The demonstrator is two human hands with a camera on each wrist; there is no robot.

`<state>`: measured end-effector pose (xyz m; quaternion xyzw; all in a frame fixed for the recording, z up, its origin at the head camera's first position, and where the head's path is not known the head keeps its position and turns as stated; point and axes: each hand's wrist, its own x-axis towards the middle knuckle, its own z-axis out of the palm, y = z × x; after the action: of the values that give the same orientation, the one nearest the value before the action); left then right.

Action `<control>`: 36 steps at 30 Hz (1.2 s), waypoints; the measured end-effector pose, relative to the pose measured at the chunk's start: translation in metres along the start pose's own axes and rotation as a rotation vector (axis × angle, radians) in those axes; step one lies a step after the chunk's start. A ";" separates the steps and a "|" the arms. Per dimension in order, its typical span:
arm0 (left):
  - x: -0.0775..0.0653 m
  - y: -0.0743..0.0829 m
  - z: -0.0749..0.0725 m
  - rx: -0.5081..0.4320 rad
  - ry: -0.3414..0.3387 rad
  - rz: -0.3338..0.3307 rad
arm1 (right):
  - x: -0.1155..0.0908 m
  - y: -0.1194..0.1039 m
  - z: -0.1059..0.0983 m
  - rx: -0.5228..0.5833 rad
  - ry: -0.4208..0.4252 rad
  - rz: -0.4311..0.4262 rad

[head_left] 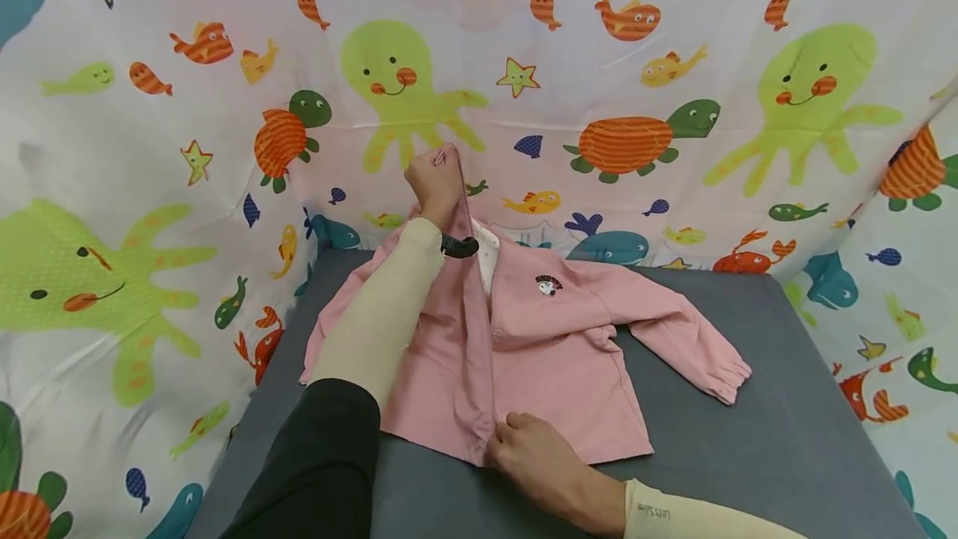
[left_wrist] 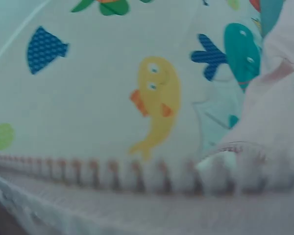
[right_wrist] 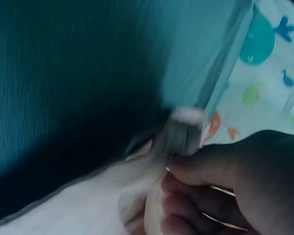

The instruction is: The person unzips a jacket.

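Note:
A pink zip-up jacket [head_left: 565, 389] lies spread out, with a small dark emblem [head_left: 549, 285] on its chest and a white lining patch [head_left: 486, 254] at the neck. My left hand [head_left: 436, 183] grips the upper end of one front edge and holds it raised above the jacket. From there the edge runs taut down to the hem, where my right hand [head_left: 535, 456] pinches the bottom corner. Close up in the left wrist view, a row of zipper teeth [left_wrist: 137, 174] crosses the lower part. Thumb and curled fingers hold the pink fabric [right_wrist: 63, 210] in the right wrist view.
Under the jacket is a dark grey table surface [head_left: 756, 456]. A white curtain [head_left: 464, 15] printed with sea animals hangs behind and along both sides. One sleeve [head_left: 688, 331] stretches out to the right. A black band [head_left: 460, 246] is on the left wrist.

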<state>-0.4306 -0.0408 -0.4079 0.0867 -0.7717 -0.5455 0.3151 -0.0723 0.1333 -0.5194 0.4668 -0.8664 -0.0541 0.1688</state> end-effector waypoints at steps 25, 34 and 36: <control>-0.002 -0.034 -0.054 0.191 -0.401 0.214 | -0.028 0.000 0.011 0.408 0.146 0.168; -0.037 -0.045 -0.084 0.195 -0.369 0.462 | -0.038 0.047 -0.011 0.604 0.181 0.515; -0.047 -0.042 -0.090 0.192 -0.362 0.504 | -0.041 0.058 -0.016 0.623 0.216 0.564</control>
<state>-0.3502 -0.1062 -0.4455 -0.1763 -0.8602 -0.3816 0.2885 -0.0924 0.2009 -0.5001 0.2433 -0.9124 0.3072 0.1177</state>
